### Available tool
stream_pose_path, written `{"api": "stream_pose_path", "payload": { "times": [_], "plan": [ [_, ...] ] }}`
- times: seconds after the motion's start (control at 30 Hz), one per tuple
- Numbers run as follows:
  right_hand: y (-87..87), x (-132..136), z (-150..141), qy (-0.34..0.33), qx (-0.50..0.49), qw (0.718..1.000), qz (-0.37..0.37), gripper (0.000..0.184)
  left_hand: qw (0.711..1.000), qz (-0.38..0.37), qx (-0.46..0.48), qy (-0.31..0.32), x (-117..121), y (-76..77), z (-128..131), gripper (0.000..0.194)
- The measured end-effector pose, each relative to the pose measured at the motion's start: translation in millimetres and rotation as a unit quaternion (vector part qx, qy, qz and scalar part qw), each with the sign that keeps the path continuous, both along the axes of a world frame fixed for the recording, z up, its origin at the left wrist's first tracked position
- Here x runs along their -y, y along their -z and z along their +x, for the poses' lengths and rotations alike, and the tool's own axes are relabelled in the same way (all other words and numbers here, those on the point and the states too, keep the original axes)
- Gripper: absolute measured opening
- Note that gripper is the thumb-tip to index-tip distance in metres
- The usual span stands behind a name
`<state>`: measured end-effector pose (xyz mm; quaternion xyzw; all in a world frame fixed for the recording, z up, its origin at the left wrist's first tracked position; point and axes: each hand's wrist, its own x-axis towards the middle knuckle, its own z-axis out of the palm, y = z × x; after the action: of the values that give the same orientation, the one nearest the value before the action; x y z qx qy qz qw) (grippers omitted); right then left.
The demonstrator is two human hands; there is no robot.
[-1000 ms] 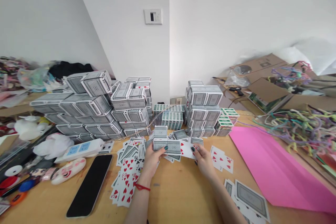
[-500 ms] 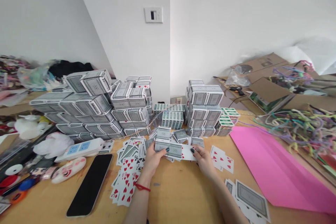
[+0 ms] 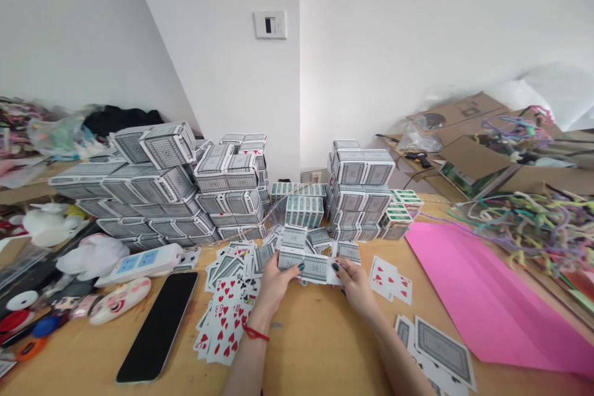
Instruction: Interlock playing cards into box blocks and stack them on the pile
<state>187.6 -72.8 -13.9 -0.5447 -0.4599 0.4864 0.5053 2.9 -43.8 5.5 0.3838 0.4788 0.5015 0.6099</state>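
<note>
My left hand (image 3: 277, 275) is closed on a folded playing card (image 3: 314, 268) with a grey patterned back, its thumb lying across the card's left part. Another grey-backed card piece (image 3: 294, 237) rises just behind it. At the right end, my right hand (image 3: 351, 281) pinches a white strip of card that meets the patterned one between both hands. How the pieces join is hidden by the fingers. Loose playing cards (image 3: 227, 315) lie face up beside my left wrist, and a few face-up heart cards (image 3: 390, 280) are right of my right hand.
Stacked blocks of folded cards (image 3: 153, 185) stand at the back left, with another stack (image 3: 362, 192) behind my right hand. Green card boxes (image 3: 304, 210) sit between them. A black phone (image 3: 158, 328) lies left, pink paper (image 3: 487, 303) right, and more cards (image 3: 443, 349) at front right.
My left hand has shifted slightly right with the patterned card, and the hands are closer together. Less of the white card shows between them now.
</note>
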Motion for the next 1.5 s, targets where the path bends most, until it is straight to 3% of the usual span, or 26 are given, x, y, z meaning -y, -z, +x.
{"api": "stream_pose_path", "payload": {
  "times": [0.27,0.6,0.93,1.5],
  "plan": [
    [-1.2,3.2,-5.1,-0.013,-0.004,1.0,0.002,0.037,1.0,-0.013,0.019,-0.011,3.1,-3.7,4.0,0.034],
    [1.8,1.6,-3.7,-0.017,-0.012,1.0,-0.007,0.039,0.999,-0.021,0.033,0.019,3.7,-5.1,5.0,0.035],
    [-10.2,2.1,-3.4,-0.046,-0.024,0.999,-0.015,0.036,0.993,-0.063,0.083,0.05,3.6,-1.7,-2.0,0.037],
    [1.1,3.1,-5.5,-0.018,0.041,0.999,0.005,0.04,0.999,0.019,0.019,0.032,4.2,3.0,0.5,0.04]
  ]
}}
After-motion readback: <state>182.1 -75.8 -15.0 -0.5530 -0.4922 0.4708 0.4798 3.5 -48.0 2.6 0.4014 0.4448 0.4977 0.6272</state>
